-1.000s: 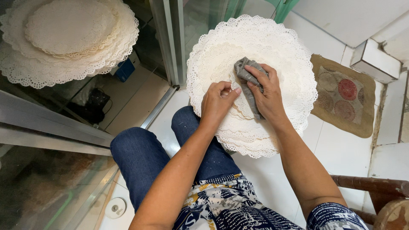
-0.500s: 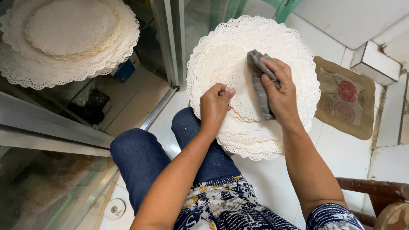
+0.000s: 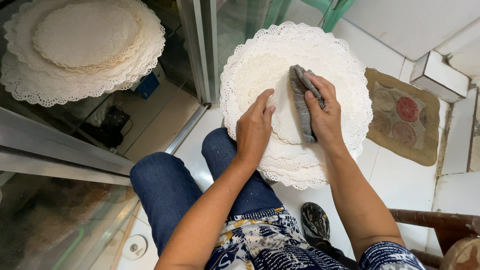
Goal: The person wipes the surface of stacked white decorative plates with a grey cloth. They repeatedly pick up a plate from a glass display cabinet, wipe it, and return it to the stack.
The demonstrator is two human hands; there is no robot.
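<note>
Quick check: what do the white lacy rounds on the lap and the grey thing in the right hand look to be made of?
White lacy rounds: probably thin paper doilies, matte, with punched scalloped edges; fine lace is possible. Grey thing: soft woven cloth, matte, folded and creased under the right hand.

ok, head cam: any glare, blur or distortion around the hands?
Head view: even, soft light; both hands sharp, left hand flat on the lace doily stack, right hand pressing a grey cloth. Faint reflections on the glass counter at left. Mild wide-angle bend at the edges; doilies near white but lace detail holds.
</note>
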